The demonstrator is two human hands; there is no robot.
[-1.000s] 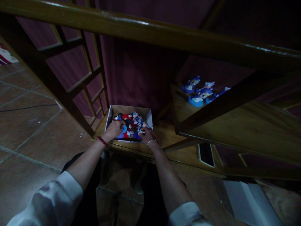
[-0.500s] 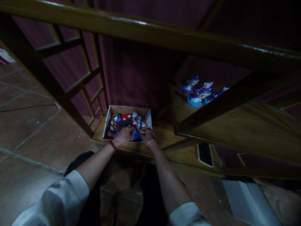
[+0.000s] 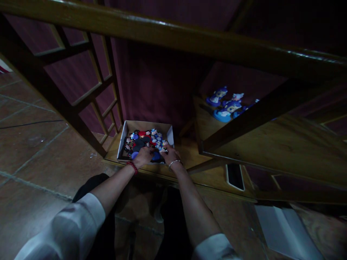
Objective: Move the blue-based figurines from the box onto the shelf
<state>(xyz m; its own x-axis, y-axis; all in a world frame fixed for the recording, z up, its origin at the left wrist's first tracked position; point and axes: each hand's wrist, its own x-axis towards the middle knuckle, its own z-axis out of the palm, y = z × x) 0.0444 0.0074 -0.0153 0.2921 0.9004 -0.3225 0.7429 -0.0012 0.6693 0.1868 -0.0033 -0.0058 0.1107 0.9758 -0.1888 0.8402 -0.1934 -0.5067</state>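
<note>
A shallow cardboard box [image 3: 123, 130] sits on the lowest wooden shelf [image 3: 189, 153], filled with several small colourful figurines [image 3: 146, 139] in red, blue and black. My left hand [image 3: 143, 156], with a red bead bracelet at the wrist, reaches into the near side of the box with fingers curled among the figurines. Beside it, my right hand [image 3: 170, 154], wearing a thin bangle, rests at the box's near right corner, fingers bent on the pieces. What either hand grips is too dim to make out. Both hands nearly touch.
Blue figurines [image 3: 226, 106] stand on a higher shelf at the right. A dark phone [image 3: 234, 176] lies on the lower shelf, right of my hands. Wooden lattice [image 3: 89, 86] borders the box on the left. White paper [image 3: 284, 231] lies lower right; tiled floor [image 3: 32, 151] spreads left.
My left hand has slid from the box's left-middle to the near edge, close to my right hand. The right hand has barely shifted. The camera drifted slightly.
</note>
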